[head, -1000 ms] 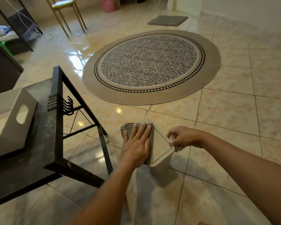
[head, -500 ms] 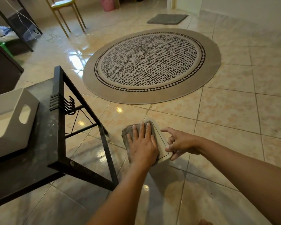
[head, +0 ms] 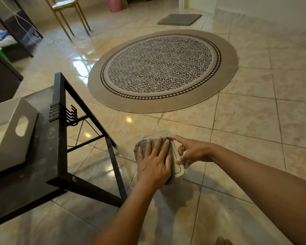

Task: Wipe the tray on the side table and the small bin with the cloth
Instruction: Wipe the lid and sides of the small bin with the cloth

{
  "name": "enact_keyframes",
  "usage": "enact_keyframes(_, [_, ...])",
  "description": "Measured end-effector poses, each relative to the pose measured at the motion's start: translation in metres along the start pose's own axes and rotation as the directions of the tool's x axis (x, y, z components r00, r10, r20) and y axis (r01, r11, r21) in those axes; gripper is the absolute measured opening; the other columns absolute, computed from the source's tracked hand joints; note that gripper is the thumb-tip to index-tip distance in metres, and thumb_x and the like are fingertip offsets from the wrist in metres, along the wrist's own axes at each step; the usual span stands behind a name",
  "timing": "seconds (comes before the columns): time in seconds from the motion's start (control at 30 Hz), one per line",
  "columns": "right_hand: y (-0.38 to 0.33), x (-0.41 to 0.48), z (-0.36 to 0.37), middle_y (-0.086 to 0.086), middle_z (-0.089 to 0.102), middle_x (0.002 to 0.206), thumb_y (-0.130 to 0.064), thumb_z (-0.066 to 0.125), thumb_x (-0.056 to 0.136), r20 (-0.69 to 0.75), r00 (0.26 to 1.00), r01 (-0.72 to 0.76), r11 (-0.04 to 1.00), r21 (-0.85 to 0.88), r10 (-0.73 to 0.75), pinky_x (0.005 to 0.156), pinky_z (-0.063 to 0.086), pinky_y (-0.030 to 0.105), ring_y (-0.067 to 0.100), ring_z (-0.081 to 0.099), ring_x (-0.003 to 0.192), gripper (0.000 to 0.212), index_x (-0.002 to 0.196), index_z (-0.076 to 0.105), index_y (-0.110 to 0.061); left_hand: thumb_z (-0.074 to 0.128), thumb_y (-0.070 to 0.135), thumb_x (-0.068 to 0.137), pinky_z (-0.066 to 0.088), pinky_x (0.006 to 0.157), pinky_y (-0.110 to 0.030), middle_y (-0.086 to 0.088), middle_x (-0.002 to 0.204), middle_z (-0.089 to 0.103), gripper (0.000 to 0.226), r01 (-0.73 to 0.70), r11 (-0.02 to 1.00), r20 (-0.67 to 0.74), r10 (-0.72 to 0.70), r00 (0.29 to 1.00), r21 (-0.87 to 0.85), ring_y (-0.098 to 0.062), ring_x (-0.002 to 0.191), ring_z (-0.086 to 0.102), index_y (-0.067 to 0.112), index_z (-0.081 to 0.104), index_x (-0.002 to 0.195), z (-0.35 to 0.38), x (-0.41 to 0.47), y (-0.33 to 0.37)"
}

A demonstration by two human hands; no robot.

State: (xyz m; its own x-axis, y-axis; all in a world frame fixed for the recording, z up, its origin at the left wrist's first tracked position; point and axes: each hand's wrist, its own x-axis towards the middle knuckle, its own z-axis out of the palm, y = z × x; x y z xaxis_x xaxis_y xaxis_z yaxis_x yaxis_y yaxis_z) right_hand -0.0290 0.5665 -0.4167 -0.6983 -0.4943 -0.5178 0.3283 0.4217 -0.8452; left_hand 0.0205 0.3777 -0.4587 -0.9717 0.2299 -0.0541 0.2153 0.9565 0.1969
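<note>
Small bin [head: 177, 167] stands on floor; left hand [head: 155, 162] lies flat, fingers spread, pressing cloth [head: 140, 147] onto lid. Right hand [head: 193, 151], loosely open, touches bin's edge.

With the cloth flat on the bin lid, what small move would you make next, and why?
Probably slide the left hand with the cloth rightward across the small bin. The cloth covers only the lid's left part; the beige strip on the right is bare. The right hand touches the lid's right edge, seemingly steadying it.
</note>
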Motion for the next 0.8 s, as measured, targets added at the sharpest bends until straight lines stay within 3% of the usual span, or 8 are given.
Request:
enact_keyframes(0.13, [0.001,-0.001,0.005,0.007,0.049,0.073,0.011,0.068,0.084,-0.042,0.999,0.021,0.999,0.032,-0.019,0.067,0.059,0.032,0.012,0.058,0.064,0.103,0.155,0.014,-0.040,0.011,0.052,0.102,-0.022,0.114,-0.049,0.009,0.160,-0.024,0.059,0.131,0.990,0.019,-0.130,0.991,-0.050,-0.022,0.145,-0.030,0.038,-0.014,0.154,-0.006,0.018,0.006])
enact_keyframes(0.3, [0.003,-0.004,0.003,0.009,0.051,0.074,0.011,0.066,0.085,-0.042,0.998,0.041,0.996,0.076,-0.037,0.075,0.058,0.041,0.018,0.059,0.070,0.104,0.157,0.009,-0.037,-0.003,0.055,0.093,-0.016,0.118,-0.051,0.010,0.160,-0.026,0.061,-0.042,0.999,0.045,0.043,0.998,-0.014,-0.020,0.144,-0.034,0.039,-0.018,0.150,0.000,-0.003,0.013])
enact_keyframes(0.5, [0.002,0.002,0.000,0.008,0.050,0.075,0.012,0.064,0.087,-0.004,1.000,0.018,0.994,0.110,-0.017,0.066,0.058,0.030,0.013,0.060,0.065,0.103,0.157,0.007,-0.036,0.011,0.046,0.103,-0.018,0.117,-0.049,0.007,0.161,-0.022,0.058,0.140,0.990,-0.019,-0.141,0.990,-0.035,-0.022,0.146,-0.028,0.032,-0.015,0.154,0.001,0.005,0.009])
enact_keyframes(0.57, [0.003,0.001,-0.003,0.008,0.050,0.075,0.012,0.064,0.087,0.013,1.000,-0.002,0.991,0.132,0.000,0.068,0.058,0.031,0.014,0.060,0.067,0.103,0.157,0.006,-0.036,0.007,0.048,0.100,-0.022,0.115,-0.046,0.008,0.161,-0.020,0.060,0.074,0.997,-0.023,-0.075,0.997,-0.033,-0.020,0.146,-0.028,0.032,-0.015,0.154,0.002,0.003,0.014])
enact_keyframes(0.67, [0.003,0.002,-0.005,0.008,0.049,0.076,0.013,0.062,0.087,0.037,0.999,-0.023,0.988,0.153,0.018,0.070,0.058,0.034,0.017,0.059,0.069,0.103,0.157,0.005,-0.035,0.002,0.049,0.097,-0.013,0.120,-0.045,0.007,0.163,-0.016,0.063,-0.054,0.998,0.008,0.054,0.999,-0.017,-0.018,0.147,-0.025,0.029,-0.011,0.155,0.001,0.005,0.014])
enact_keyframes(0.8, [-0.003,0.005,-0.001,0.008,0.053,0.078,0.014,0.061,0.087,0.035,0.999,-0.039,0.991,0.128,0.035,0.069,0.058,0.032,0.016,0.061,0.071,0.102,0.157,0.007,-0.037,0.013,0.041,0.105,-0.010,0.121,-0.047,0.005,0.165,-0.014,0.059,0.075,0.995,0.018,-0.073,0.997,-0.073,-0.019,0.148,-0.021,0.025,-0.009,0.157,-0.014,0.036,0.004])
